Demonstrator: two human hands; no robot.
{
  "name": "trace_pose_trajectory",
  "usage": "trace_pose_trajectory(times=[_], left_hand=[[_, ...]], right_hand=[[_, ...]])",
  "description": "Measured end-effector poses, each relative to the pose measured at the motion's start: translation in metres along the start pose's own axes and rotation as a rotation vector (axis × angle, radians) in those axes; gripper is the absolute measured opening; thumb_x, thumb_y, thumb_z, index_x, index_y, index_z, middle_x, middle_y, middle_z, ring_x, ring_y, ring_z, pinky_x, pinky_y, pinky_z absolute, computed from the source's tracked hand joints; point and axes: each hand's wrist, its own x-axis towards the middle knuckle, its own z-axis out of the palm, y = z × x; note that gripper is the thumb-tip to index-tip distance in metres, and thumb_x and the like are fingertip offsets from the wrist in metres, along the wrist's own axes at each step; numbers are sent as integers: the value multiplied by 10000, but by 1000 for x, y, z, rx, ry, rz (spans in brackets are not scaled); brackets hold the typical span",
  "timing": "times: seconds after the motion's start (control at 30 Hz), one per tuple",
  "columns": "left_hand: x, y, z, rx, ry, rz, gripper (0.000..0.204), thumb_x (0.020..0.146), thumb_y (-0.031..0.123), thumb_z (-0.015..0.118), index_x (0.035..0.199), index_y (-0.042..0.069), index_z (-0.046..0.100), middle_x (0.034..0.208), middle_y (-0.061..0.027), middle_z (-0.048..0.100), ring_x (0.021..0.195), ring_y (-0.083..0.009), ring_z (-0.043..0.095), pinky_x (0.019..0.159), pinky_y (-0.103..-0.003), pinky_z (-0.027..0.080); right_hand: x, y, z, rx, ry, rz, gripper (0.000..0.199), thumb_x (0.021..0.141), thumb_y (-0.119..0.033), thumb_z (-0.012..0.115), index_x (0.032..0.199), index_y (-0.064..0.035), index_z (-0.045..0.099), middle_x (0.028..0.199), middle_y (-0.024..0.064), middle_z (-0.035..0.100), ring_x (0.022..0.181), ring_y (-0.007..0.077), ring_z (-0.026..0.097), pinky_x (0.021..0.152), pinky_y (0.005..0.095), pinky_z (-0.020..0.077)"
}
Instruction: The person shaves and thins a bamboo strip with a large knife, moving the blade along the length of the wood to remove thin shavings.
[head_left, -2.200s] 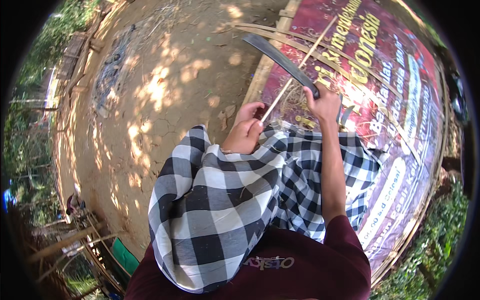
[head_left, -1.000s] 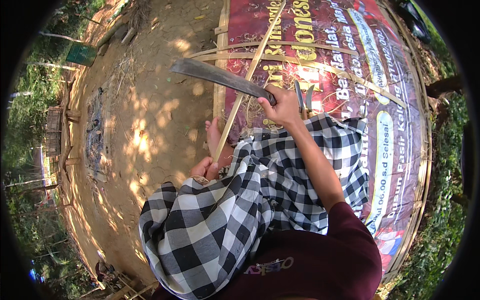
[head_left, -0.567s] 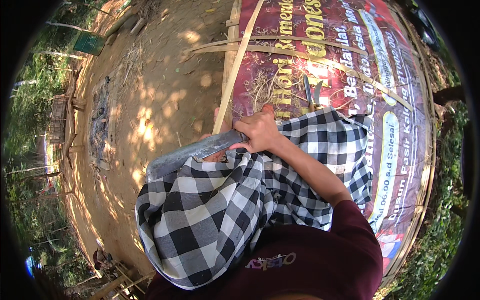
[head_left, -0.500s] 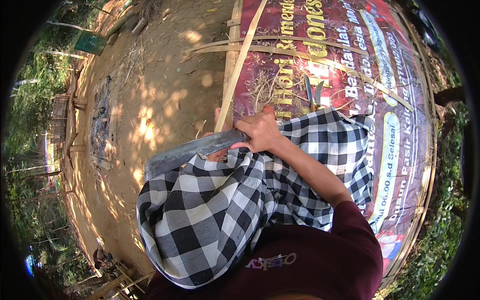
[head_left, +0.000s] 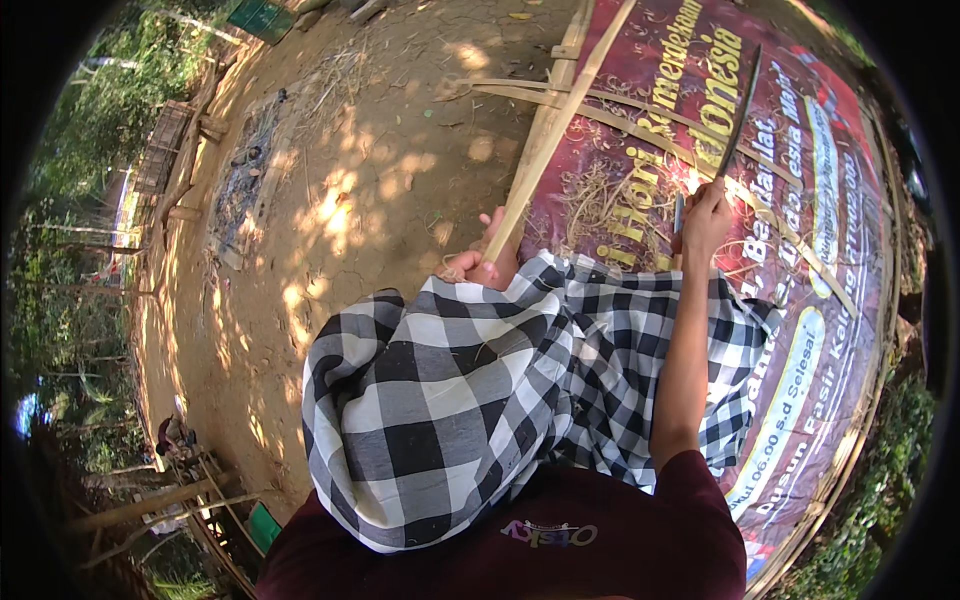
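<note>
My left hand (head_left: 468, 268) is closed on the near end of a long pale bamboo strip (head_left: 545, 160) at the edge of the checked cloth (head_left: 430, 400) over my lap. The strip slants away to the far right. My left forearm is hidden behind the cloth. My right hand (head_left: 706, 222) is closed round the handle of a machete (head_left: 741, 120), its dark blade pointing away from me over the printed banner (head_left: 790, 200). Just left of that hand a bit of a smaller blade (head_left: 679, 213) shows; the rest is covered.
Curly bamboo shavings (head_left: 610, 205) lie on the banner. Thin bamboo strips (head_left: 640, 128) lie across it and past its left edge. Bare earth ground (head_left: 370, 180) stretches to the left, with a dark ashy patch (head_left: 245, 180). A green container (head_left: 262, 18) stands far left.
My right hand has swung the machete from across my lap beside the strip to the right, over the banner. The blade now points away from me. My left hand still holds the strip.
</note>
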Motion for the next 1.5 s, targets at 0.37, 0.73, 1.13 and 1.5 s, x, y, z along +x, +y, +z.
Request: trace_pose_trajectory(times=[0.37, 0.73, 1.13, 1.5], left_hand=[[114, 46, 39, 181, 90, 232, 277, 973, 270, 567, 971, -3, 619, 650, 16, 529, 579, -63, 455, 515, -251, 362], [108, 47, -8, -384, 161, -146, 326, 946, 326, 593, 942, 5, 647, 736, -33, 604, 596, -94, 525, 538, -258, 412], [49, -16, 18, -368, 117, -73, 310, 949, 315, 592, 958, 11, 655, 736, -28, 616, 593, -92, 533, 536, -254, 415], [56, -13, 32, -336, 110, -103, 297, 951, 305, 592, 973, 18, 663, 736, -23, 626, 590, -91, 540, 534, -250, 417]], right_hand=[[-68, -12, 25, -228, -449, -545, 426, 914, -444, 559, 891, -20, 594, 552, 105, 449, 475, 237, 473, 488, 366, 355], [-69, -1, 22, -256, -541, -402, 355, 953, -347, 515, 859, -7, 561, 552, 48, 444, 488, 138, 430, 474, 310, 327], [-73, 21, 17, -393, -618, -584, 500, 945, -502, 496, 938, -17, 616, 657, 131, 576, 560, 304, 571, 507, 404, 411], [-80, -3, 29, -422, -745, -601, 375, 924, -378, 580, 951, -5, 589, 700, 199, 603, 615, 408, 584, 546, 462, 413]])
